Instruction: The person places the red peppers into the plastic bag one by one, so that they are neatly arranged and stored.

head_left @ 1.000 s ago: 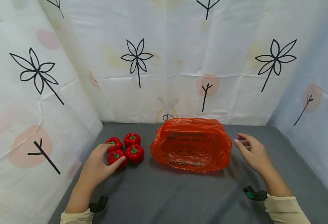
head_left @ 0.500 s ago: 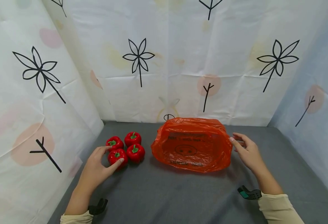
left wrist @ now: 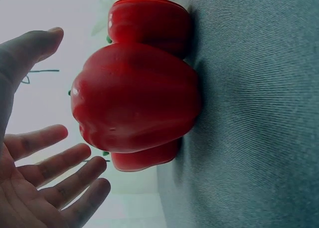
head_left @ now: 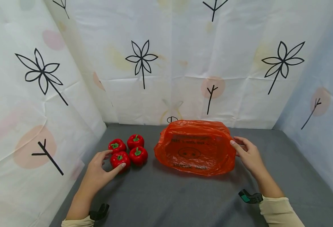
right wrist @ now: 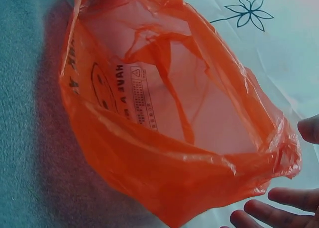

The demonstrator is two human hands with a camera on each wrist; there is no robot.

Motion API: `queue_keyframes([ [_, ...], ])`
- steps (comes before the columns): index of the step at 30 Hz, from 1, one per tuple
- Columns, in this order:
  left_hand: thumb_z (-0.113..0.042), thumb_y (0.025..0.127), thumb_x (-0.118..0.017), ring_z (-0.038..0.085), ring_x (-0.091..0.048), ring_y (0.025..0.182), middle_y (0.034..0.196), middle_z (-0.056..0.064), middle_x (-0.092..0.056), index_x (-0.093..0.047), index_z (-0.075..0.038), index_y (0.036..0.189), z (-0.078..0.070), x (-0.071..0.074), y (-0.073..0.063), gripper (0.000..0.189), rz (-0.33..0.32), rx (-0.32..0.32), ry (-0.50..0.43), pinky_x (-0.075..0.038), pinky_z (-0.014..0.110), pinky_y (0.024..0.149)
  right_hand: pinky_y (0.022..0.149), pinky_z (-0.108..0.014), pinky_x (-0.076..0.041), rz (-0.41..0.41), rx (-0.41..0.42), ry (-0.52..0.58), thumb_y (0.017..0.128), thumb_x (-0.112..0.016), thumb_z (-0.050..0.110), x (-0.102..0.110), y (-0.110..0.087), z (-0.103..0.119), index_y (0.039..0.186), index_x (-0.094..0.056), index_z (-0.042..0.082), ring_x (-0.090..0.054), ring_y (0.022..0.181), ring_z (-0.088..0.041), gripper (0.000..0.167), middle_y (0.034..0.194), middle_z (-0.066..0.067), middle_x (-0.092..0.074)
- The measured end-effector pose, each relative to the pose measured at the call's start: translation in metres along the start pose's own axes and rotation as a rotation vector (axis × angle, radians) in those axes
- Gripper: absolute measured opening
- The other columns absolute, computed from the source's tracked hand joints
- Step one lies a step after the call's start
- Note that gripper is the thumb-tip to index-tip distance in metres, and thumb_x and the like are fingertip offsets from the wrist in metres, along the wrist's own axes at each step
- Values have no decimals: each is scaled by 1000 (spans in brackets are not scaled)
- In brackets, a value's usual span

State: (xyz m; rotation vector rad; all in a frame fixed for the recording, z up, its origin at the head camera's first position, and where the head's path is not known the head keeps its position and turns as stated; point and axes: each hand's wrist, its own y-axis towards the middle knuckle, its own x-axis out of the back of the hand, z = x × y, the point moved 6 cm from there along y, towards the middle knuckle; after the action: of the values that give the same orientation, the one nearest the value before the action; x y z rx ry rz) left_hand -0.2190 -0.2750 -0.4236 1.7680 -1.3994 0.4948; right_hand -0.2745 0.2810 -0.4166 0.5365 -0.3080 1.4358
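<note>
Several red bell peppers stand grouped on the left of the table. My left hand (head_left: 98, 173) hovers by the front-left bell pepper (head_left: 121, 160), its thumb and fingers spread and relaxed. A gap shows between those fingers and the near bell pepper (left wrist: 137, 98) in the left wrist view. At the middle right, an orange-red plastic bag (head_left: 180, 168) lies with its mouth spread towards me. Beside the bag's right edge is my right hand (head_left: 250, 157). In the right wrist view, thumb and fingers (right wrist: 279, 215) lie apart on either side of the bag's rim (right wrist: 286, 155), not pinching it.
A dark grey cloth covers the table (head_left: 169, 201). Pale printed fabric walls (head_left: 166, 63) rise at the back and on both sides. Behind the front peppers stands another bell pepper (head_left: 135, 141). Each wrist bears a black camera mount (head_left: 250, 197).
My right hand has moved left to the bag's right edge. The left hand stays near the front-left bell pepper, its fingers drawing back slightly. Peppers and bag look unmoved.
</note>
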Motion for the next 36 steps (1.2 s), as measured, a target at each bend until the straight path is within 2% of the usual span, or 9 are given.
queue_keyframes([
  [9, -54, 85, -86, 39, -61, 125, 140, 19, -62, -53, -3, 147, 14, -7, -3, 87, 49, 84, -36, -56, 62, 103, 81, -10, -54, 31, -53, 17, 110, -55, 44, -6, 3, -2, 157, -46, 3, -56, 100, 14, 63, 151, -26, -56],
  [17, -57, 82, -88, 38, -62, 125, 141, 19, -62, -51, -5, 149, 24, -14, -4, 92, 48, 113, -48, -56, 61, 104, 81, -11, -56, 26, -44, 49, 109, -57, 42, -7, 3, -1, 156, -47, 2, -58, 100, 14, 62, 150, -26, -57],
  [25, -58, 79, -90, 40, -68, 122, 141, 18, -61, -49, -9, 150, 32, -23, -4, 95, 83, 164, -91, -57, 59, 103, 81, -12, -57, 38, -50, 84, 109, -58, 42, -8, 2, 0, 156, -46, 2, -59, 98, 16, 63, 150, -26, -56],
  [36, -55, 79, -91, 40, -69, 120, 139, 19, -62, -49, -9, 150, 36, -27, -5, 94, 79, 188, -106, -59, 56, 102, 81, -13, -58, 43, -62, 95, 108, -59, 43, -11, 2, -1, 157, -44, 2, -58, 98, 18, 65, 152, -26, -55],
])
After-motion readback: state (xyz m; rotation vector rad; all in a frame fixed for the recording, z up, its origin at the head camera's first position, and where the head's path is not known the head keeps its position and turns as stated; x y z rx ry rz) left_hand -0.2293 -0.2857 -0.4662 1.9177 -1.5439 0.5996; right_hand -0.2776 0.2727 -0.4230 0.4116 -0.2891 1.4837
